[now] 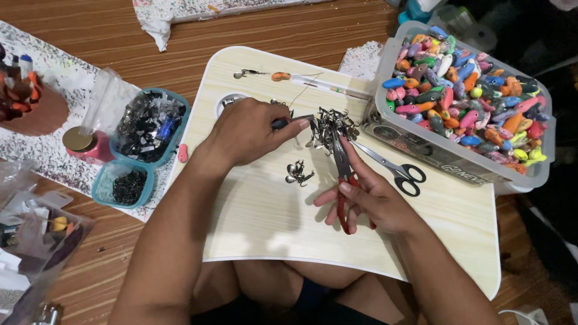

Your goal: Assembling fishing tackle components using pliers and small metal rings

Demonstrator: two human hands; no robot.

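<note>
Overhead view down onto a pale wood-grain lap tray (259,229) resting over crossed legs, on a brown plank floor.

At far left, a brown cup (33,111) of pens on a speckled sheet, then a small pink jar with a gold lid (84,144). Next, two teal tubs: the larger (150,126) heaped with dark metal hardware, the smaller (123,183) just below it filled with tiny black parts.

On the tray, left hand (247,132) curled palm-down, fingers pinched around a slim dark tool (289,122) whose tip points right into a tangled pile of small silver metal parts (330,127). Below the hand, a small loose cluster of silver spoon-shaped blades (297,173) lying apart from the pile.

Above, near the tray's top edge, an orange lure body on a wire (280,76).

Right hand (367,201) wrapped around red-handled pliers (344,180), index finger stretched along them, nose of the pliers reaching up into the same silver pile. Whether the pliers grip a piece cannot be told.

Just right of the pliers, black-handled scissors (397,171) lying flat on the tray, blades closed.

At far right, a clear plastic bin (524,174) packed with oval lure bodies in many colours (463,90), its near corner overlapping the tray's edge.
</note>
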